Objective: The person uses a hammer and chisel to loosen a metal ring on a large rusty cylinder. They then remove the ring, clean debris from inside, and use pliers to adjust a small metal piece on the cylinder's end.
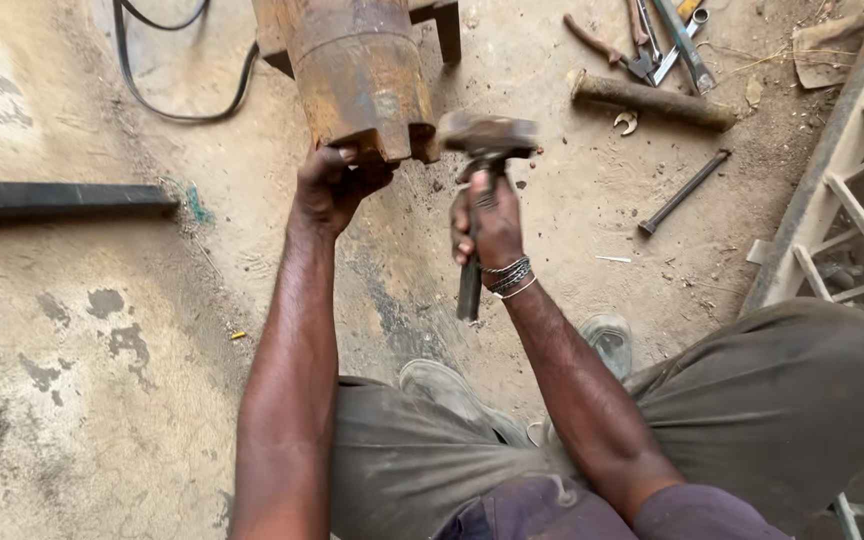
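The left hand clasps the rusty cylinder's lower rim, while the right hand, fist closed round the hammer, holds its head just right of that rim.

Rusty cylinder: heavy metal, orange-brown corrosion, rough, matt, flaking at notched lower rim.
Hammer: metal head, worn, dull grey, blurred; handle dark, matt.
Wrist bangles: thin metal, slight shine.
Floor: concrete, dusty, rough, dark stains.
Cable: black rubber or plastic, smooth.
Bar: dark metal, matt.
Thick rod: rusted metal, rough.
Trousers: olive cloth, dusty, matt.
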Motion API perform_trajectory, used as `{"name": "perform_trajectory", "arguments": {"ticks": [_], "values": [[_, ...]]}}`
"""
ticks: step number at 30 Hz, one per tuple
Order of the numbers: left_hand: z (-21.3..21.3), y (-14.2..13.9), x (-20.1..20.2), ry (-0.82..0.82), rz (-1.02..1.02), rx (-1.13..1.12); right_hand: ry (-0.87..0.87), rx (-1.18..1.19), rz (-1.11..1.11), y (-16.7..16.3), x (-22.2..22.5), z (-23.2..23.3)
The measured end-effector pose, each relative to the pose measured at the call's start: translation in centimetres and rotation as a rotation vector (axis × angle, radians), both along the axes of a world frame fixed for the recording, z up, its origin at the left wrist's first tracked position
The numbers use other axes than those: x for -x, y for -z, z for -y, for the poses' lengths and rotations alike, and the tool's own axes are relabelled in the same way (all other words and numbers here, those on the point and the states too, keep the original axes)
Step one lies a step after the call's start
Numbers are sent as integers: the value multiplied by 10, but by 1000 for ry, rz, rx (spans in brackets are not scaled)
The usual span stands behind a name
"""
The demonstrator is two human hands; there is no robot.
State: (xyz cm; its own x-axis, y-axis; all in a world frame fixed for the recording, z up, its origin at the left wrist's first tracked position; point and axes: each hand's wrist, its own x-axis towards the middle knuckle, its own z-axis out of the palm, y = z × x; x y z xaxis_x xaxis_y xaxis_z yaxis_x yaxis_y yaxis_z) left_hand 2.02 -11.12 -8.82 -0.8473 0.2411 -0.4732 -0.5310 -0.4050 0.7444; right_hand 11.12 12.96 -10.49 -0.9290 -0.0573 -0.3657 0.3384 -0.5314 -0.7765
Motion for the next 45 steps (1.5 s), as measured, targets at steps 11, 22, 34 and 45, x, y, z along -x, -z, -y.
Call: {"name": "perform_trajectory", "arguments": {"ticks": [11, 22, 34, 45], "values": [[3, -2, 0, -7, 4, -32, -6, 28, -65, -5, 5, 27], [0, 1, -5, -30, -4, -92, -49, 366, 168, 6, -34, 81], [12, 26, -12, -8, -3, -224, 701, 492, -111, -5, -11, -1], [11, 18, -10, -22, 44, -312, 80, 89, -320, 31, -3, -20]]}}
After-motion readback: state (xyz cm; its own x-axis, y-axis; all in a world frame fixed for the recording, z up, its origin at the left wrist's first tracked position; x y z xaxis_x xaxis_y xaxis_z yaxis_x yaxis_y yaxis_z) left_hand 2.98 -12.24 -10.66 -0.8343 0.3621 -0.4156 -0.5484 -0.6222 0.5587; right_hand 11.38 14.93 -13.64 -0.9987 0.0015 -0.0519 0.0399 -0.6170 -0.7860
